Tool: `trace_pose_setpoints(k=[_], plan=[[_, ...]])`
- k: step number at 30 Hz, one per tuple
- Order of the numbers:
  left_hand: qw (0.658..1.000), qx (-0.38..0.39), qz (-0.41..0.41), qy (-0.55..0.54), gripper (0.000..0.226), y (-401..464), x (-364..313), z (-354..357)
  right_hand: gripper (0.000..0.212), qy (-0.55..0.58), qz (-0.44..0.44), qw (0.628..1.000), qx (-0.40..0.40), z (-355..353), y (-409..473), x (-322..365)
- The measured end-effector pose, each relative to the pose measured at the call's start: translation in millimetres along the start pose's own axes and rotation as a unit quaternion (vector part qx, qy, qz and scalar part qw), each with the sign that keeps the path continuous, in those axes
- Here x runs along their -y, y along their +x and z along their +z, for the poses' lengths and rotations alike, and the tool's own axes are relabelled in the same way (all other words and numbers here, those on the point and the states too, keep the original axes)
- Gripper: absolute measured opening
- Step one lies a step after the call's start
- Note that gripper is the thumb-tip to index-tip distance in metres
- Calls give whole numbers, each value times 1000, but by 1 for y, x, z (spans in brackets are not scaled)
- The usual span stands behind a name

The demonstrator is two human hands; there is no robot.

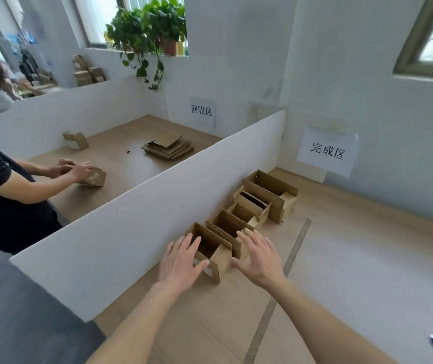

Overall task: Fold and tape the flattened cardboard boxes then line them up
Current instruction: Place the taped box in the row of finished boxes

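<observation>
A: Where is the nearest box point(211, 254)?
B: On the counter point(204, 319), at the near end of the row against the divider point(141, 222).
A: And the grip?
B: Left hand point(180, 261) and right hand point(258, 258) flat, fingers straight, flanking it. It looks light and crushable; press its side walls, not the flaps.

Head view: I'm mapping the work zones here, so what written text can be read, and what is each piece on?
"回收区": white paper sign on the far wall behind the left table.
"完成区": white paper sign on the wall by the row of boxes.
White label on the nearest box: too small to read.
</observation>
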State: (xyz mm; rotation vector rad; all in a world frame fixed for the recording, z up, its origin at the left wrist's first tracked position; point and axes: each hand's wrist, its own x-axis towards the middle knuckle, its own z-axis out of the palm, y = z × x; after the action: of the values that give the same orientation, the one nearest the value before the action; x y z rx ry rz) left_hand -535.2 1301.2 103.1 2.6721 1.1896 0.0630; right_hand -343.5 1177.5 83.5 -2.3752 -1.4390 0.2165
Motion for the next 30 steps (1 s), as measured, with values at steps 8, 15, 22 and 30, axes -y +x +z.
trace_pose_setpoints(k=[8,15,22,30], plan=[[993,-56,89,-49,71,-92,-66,-96,79,-52,52,994,-83,-141,-140,52],[975,-96,191,-65,73,-169,-150,-167,78,-79,130,977,-148,-249,-270,64],[943,-125,301,-71,76,-255,-280,-212,79,-118,221,944,-214,-346,-412,24],[902,-103,408,-97,76,-387,-459,-207,78,-137,321,900,-261,-428,-617,-56]])
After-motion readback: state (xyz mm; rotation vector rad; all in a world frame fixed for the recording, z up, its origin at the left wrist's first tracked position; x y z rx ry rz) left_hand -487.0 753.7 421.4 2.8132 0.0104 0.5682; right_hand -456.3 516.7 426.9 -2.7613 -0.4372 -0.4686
